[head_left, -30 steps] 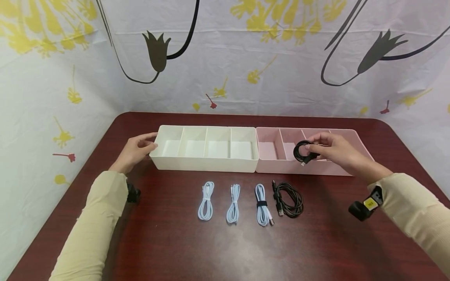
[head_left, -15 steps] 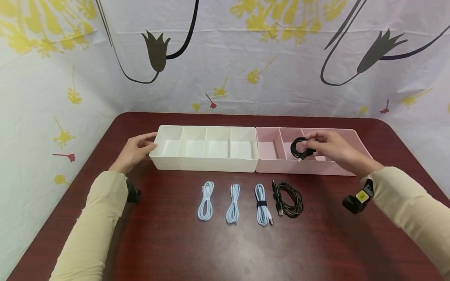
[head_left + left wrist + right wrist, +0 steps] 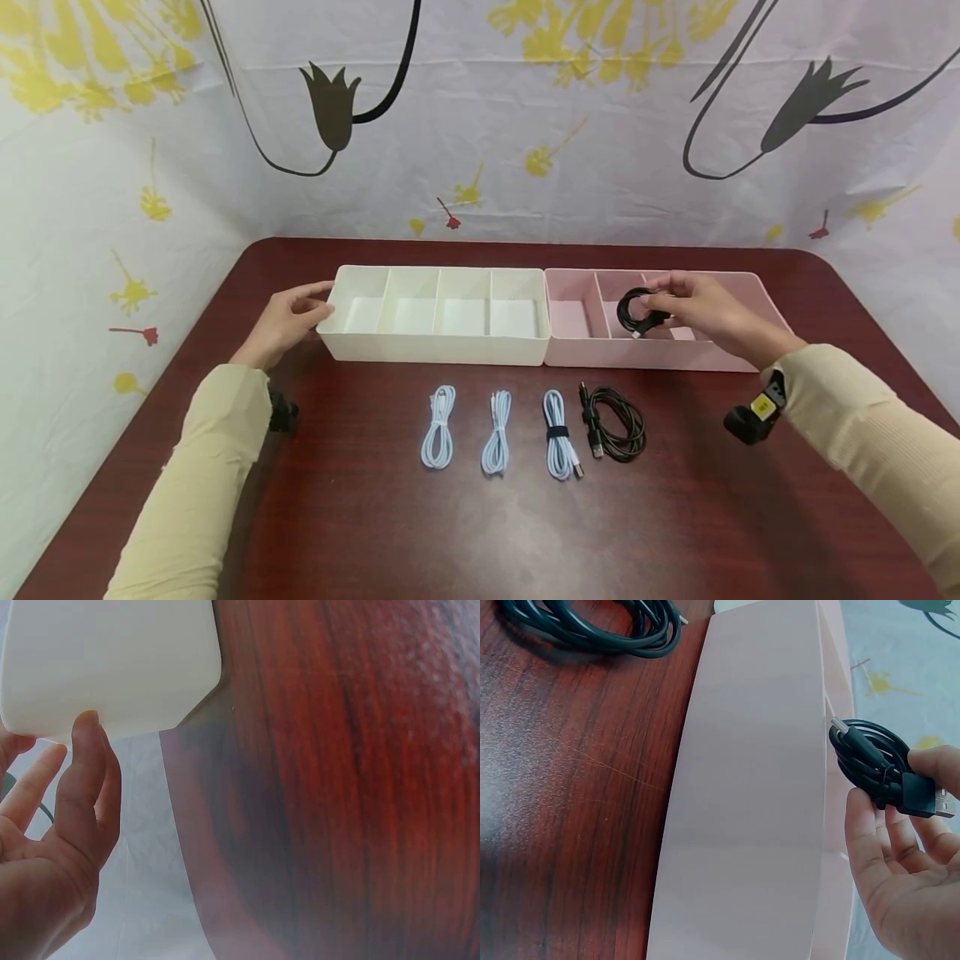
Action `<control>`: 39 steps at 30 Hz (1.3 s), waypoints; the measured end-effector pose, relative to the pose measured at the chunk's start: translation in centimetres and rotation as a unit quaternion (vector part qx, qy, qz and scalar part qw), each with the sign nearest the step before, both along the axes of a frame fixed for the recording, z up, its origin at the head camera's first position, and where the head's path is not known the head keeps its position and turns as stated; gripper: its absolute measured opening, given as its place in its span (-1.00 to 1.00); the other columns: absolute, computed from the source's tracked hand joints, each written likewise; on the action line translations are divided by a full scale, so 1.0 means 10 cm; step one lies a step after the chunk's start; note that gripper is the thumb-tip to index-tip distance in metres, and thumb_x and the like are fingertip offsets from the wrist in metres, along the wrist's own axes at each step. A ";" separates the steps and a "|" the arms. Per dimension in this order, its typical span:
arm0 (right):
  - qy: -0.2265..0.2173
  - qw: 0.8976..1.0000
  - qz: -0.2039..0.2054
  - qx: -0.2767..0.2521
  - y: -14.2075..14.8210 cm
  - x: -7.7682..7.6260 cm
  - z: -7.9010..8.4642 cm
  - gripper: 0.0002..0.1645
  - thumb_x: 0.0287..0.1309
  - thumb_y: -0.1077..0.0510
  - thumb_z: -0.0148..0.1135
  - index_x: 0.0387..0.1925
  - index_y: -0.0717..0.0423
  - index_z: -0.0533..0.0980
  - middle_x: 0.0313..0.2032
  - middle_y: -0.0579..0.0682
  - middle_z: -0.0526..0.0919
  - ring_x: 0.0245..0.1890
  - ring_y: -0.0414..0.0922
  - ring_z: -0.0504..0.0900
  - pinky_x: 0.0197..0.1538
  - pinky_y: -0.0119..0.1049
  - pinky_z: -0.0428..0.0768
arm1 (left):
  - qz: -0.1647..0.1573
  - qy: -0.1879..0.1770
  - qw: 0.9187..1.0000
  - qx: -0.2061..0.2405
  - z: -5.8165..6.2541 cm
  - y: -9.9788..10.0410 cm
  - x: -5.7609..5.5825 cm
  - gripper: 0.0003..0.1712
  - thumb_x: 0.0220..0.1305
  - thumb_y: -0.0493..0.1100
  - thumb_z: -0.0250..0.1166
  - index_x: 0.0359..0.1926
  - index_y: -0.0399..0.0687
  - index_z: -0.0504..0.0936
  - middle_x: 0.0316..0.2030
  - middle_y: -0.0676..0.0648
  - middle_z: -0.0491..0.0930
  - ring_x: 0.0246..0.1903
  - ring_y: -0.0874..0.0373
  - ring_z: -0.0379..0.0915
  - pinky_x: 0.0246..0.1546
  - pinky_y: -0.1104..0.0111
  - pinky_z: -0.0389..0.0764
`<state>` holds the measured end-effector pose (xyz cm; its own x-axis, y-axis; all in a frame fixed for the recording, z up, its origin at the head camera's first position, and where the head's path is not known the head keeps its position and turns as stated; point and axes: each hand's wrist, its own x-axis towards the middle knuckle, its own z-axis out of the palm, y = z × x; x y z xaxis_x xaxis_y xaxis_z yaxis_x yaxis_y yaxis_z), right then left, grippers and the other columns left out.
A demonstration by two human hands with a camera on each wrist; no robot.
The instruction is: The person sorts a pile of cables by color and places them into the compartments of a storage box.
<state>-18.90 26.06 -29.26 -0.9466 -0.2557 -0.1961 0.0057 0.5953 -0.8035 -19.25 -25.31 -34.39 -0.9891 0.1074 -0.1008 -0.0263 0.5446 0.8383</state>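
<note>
In the head view my right hand (image 3: 708, 312) pinches a coiled black USB cable (image 3: 624, 312) over the pink divided box (image 3: 637, 353). Up close in the right wrist view, thumb and fingertips grip that cable (image 3: 870, 754) by its USB plug, next to the box's rim; its small connector points away from the palm. At the far left, my left hand (image 3: 283, 323) touches the end of the white divided box (image 3: 435, 348). The left wrist view has its fairly straight fingers (image 3: 79, 787) against the box's end wall (image 3: 112, 667).
Before the boxes lie three pale blue cable bundles, the left one (image 3: 438, 427), the middle one (image 3: 496, 433) and the strapped one (image 3: 558, 435), and a coiled black cable (image 3: 617, 423). The two boxes stand end to end on the dark red table (image 3: 360, 517). A patterned cloth (image 3: 480, 125) hangs behind.
My right hand has moved slightly left and back with the black USB cable, which now overlaps the pink box's second compartment more. The left hand stays at the white box's end.
</note>
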 end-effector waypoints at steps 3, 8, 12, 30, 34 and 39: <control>-0.002 1.000 0.000 -0.013 -0.01 -0.02 -0.01 -0.51 0.23 0.08 0.01 0.02 0.39 0.24 -0.31 -0.10 0.53 -0.32 -0.36 0.50 -0.20 -0.27 0.52 | -0.001 0.000 1.000 0.001 0.00 0.00 -0.01 -0.44 0.29 -0.10 0.04 0.29 -0.05 0.19 -0.08 -0.29 0.40 -0.18 -0.05 0.39 -0.21 0.11 0.50; -0.005 1.000 -0.001 -0.029 -0.03 -0.06 -0.04 -0.54 0.23 0.12 0.01 0.00 0.41 0.24 -0.35 -0.12 0.54 -0.33 -0.35 0.50 -0.28 -0.32 0.51 | -0.003 -0.001 1.000 0.001 0.00 0.00 -0.01 -0.43 0.29 -0.10 0.04 0.29 -0.05 0.18 -0.07 -0.30 0.39 -0.17 -0.05 0.39 -0.20 0.09 0.49; -0.008 0.999 -0.001 -0.048 -0.05 -0.09 -0.07 -0.57 0.23 0.15 0.00 -0.01 0.43 0.24 -0.36 -0.13 0.53 -0.32 -0.30 0.51 -0.29 -0.31 0.52 | -0.002 -0.003 1.000 0.003 0.01 0.00 0.00 -0.43 0.28 -0.09 0.04 0.29 -0.06 0.18 -0.06 -0.30 0.39 -0.17 -0.04 0.38 -0.19 0.08 0.48; 0.000 0.999 -0.045 -0.008 -0.15 -0.14 -0.13 -0.49 0.18 0.08 0.07 0.03 0.37 0.27 -0.25 0.11 0.49 -0.45 -0.30 0.52 -0.32 -0.28 0.56 | 0.001 -0.008 1.000 0.008 0.03 0.00 0.01 -0.43 0.29 -0.09 0.04 0.30 -0.01 0.17 -0.05 -0.29 0.39 -0.19 0.01 0.39 -0.21 0.14 0.50; -0.003 0.999 -0.048 -0.019 -0.16 -0.14 -0.14 -0.50 0.18 0.08 0.07 0.01 0.37 0.26 -0.31 0.05 0.49 -0.47 -0.25 0.55 -0.32 -0.23 0.57 | 0.001 -0.008 1.000 0.007 0.01 0.01 0.00 -0.43 0.29 -0.08 0.04 0.30 -0.02 0.17 -0.05 -0.29 0.39 -0.19 0.01 0.39 -0.21 0.14 0.50; -0.001 0.999 -0.048 -0.021 -0.18 -0.13 -0.14 -0.49 0.14 0.07 0.12 0.00 0.35 0.28 -0.35 0.02 0.52 -0.47 -0.21 0.57 -0.34 -0.23 0.57 | 0.003 -0.006 1.000 0.004 0.00 0.00 0.00 -0.43 0.29 -0.08 0.04 0.30 -0.02 0.18 -0.06 -0.29 0.39 -0.18 0.00 0.39 -0.23 0.14 0.50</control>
<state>-20.17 24.30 -30.64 -0.9668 -0.1713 -0.1896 0.0636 0.5572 -0.8279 -19.29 -25.32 -34.37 -0.9884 0.1014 -0.1128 -0.0408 0.5383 0.8418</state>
